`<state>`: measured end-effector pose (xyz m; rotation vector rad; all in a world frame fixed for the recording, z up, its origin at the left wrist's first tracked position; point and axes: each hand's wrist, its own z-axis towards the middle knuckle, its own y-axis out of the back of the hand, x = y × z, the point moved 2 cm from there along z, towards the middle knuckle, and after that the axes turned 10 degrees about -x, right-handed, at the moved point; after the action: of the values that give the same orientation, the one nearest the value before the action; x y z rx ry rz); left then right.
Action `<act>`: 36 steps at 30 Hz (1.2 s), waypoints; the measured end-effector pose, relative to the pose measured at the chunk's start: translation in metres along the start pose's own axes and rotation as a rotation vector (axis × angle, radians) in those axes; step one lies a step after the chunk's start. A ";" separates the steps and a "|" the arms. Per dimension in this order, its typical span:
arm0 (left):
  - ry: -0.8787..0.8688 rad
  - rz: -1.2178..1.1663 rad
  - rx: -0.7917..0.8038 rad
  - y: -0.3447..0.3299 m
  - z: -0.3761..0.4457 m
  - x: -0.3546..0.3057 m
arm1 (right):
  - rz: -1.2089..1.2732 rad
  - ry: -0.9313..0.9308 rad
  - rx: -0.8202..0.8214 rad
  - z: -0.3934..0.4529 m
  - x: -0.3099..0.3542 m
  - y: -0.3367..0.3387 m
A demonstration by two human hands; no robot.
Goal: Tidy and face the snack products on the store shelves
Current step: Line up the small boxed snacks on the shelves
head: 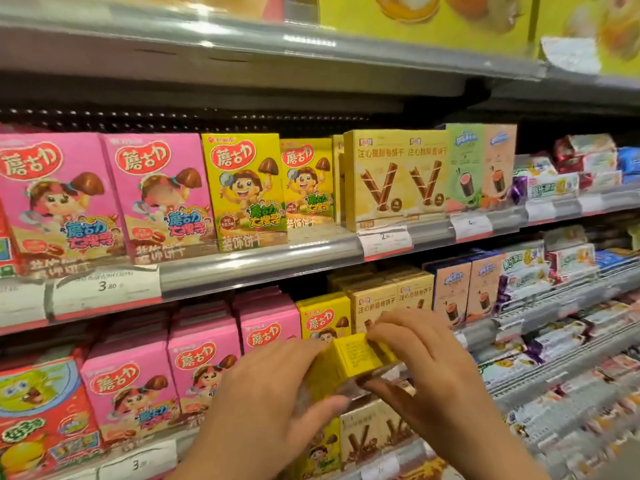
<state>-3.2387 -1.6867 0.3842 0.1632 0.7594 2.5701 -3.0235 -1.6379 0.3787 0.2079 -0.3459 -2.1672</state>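
Observation:
A small yellow snack box (349,362) is held in front of the lower shelf, tilted, with its printed side panel facing me. My left hand (270,403) grips its left end, thumb underneath. My right hand (422,368) pinches its right end between fingers on top and thumb below. Behind the box stands another yellow mushroom-biscuit box (323,318) in its row on the lower shelf.
The middle shelf (263,268) carries pink boxes (159,199), yellow boxes (244,188) and beige wafer-roll boxes (394,178), faced forward. Pink boxes (131,393) fill the lower shelf's left side. Price tags (107,292) line the rails. Small packs crowd the shelves at right (571,168).

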 end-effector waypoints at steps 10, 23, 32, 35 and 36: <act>0.027 0.366 -0.255 0.001 0.030 0.044 | -0.223 0.230 -0.339 0.079 -0.026 0.053; 0.078 0.545 -0.273 -0.020 0.028 0.042 | -0.126 0.237 -0.275 0.171 -0.039 0.044; 0.109 0.561 -0.260 -0.023 0.028 0.039 | -0.083 0.226 -0.114 0.204 -0.036 0.013; 0.107 0.561 -0.261 -0.023 0.027 0.039 | -0.096 0.208 -0.091 0.213 -0.039 0.010; 0.103 0.563 -0.263 -0.023 0.026 0.039 | -0.107 0.202 -0.074 0.216 -0.041 0.009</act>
<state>-3.2587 -1.6390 0.3936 0.1810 0.4423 3.2048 -3.0525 -1.5726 0.5872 0.4082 -0.1419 -2.2365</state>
